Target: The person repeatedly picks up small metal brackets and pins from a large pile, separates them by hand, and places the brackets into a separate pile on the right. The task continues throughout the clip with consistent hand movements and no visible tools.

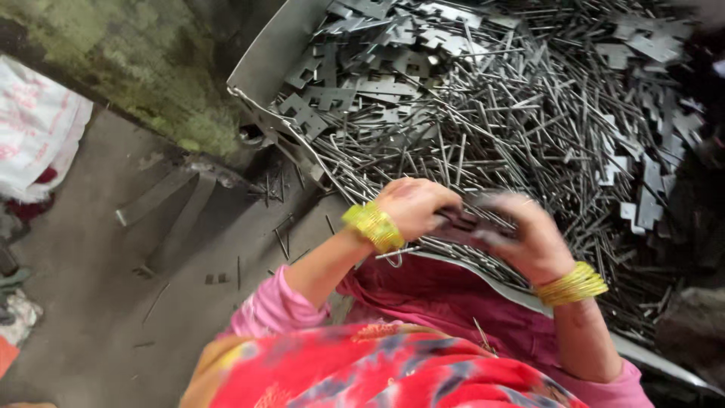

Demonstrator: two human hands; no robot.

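Observation:
My left hand (417,205) and my right hand (529,238) meet over the near edge of a big metal tray (264,57). Both close on a small flat metal piece (462,220) held between them; it is blurred. Each wrist carries yellow bangles (374,226). The tray holds a heap of thin metal rods (483,128) and flat notched metal plates (362,83), piled mostly at the back left and right side.
Grey floor at the left holds stray rods (281,243) and metal strips (162,198). A white sack (34,132) lies at far left. A mossy wall (136,60) stands behind. My pink and red clothing (377,370) fills the bottom.

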